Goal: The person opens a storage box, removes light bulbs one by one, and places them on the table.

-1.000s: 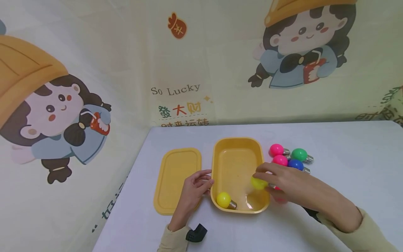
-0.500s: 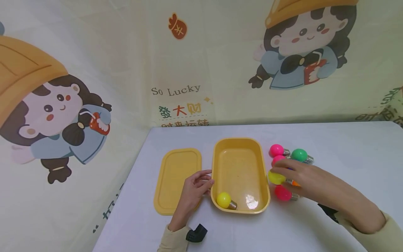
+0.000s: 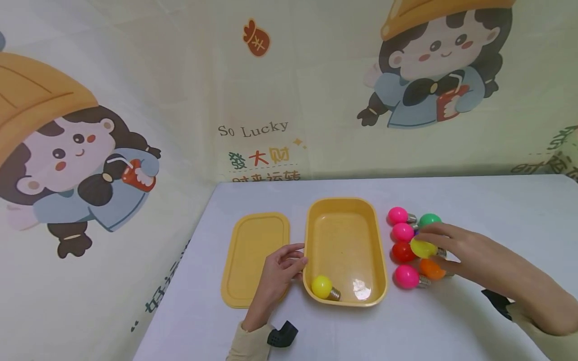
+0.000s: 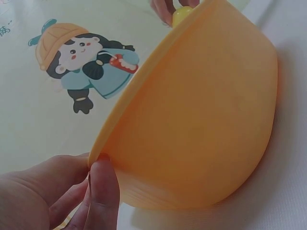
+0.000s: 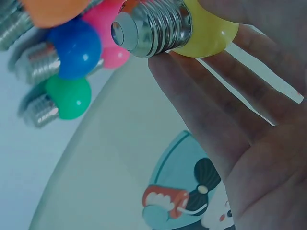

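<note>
My right hand (image 3: 465, 248) pinches a yellow light bulb (image 3: 423, 247) above the group of bulbs right of the tub. In the right wrist view, thumb and fingers are round the yellow globe, and its silver screw base (image 5: 153, 29) sticks out. My left hand (image 3: 276, 271) holds the left rim of a yellow plastic tub (image 3: 340, 235), pinching the edge between thumb and fingers (image 4: 103, 189) in the left wrist view. Inside the tub's near left corner lies another yellow bulb (image 3: 321, 287).
Several bulbs lie right of the tub: pink (image 3: 398, 215), green (image 3: 429, 219), red (image 3: 402, 252), orange (image 3: 432, 269) and, in the right wrist view, blue (image 5: 74, 48). A flat yellow lid (image 3: 253, 250) rests left of the tub on the white table (image 3: 510, 210).
My right hand has carried the yellow bulb rightward from over the tub's right side to above the other bulbs, uncovering the red and orange ones. My left hand stays at the rim.
</note>
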Demonstrator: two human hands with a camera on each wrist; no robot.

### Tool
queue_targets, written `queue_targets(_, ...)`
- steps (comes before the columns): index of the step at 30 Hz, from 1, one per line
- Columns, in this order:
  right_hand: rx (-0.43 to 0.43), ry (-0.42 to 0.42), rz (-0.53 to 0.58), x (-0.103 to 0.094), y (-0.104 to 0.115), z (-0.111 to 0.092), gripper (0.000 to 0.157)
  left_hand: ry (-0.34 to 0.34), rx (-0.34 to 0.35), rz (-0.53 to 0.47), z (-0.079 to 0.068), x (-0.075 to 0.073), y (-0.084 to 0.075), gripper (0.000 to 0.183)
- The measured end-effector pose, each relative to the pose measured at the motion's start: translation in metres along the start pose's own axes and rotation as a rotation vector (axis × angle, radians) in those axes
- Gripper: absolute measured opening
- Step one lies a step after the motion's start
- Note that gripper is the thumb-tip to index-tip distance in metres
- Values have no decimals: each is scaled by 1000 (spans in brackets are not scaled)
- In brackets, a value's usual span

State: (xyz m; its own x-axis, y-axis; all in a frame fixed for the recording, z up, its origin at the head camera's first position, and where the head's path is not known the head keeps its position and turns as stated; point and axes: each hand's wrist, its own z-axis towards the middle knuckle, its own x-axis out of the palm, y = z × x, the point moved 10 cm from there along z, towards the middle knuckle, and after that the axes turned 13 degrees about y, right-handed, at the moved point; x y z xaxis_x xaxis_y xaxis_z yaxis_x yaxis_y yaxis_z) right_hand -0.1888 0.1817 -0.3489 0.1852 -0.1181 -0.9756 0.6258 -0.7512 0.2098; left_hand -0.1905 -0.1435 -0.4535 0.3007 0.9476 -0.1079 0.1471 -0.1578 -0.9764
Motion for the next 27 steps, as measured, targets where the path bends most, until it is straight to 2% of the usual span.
queue_targets(11, -4, -53, -12, 6, -25, -5, 55, 5, 5, -9, -1, 0, -1, 41)
queue_targets(21, 60, -5, 46, 14, -48, -5, 51, 5, 3, -13, -1, 0, -1, 42)
queue_targets(27, 51, -60, 10, 14, -55, -8, 54, 17, 26, -30, -1, 1, -3, 42)
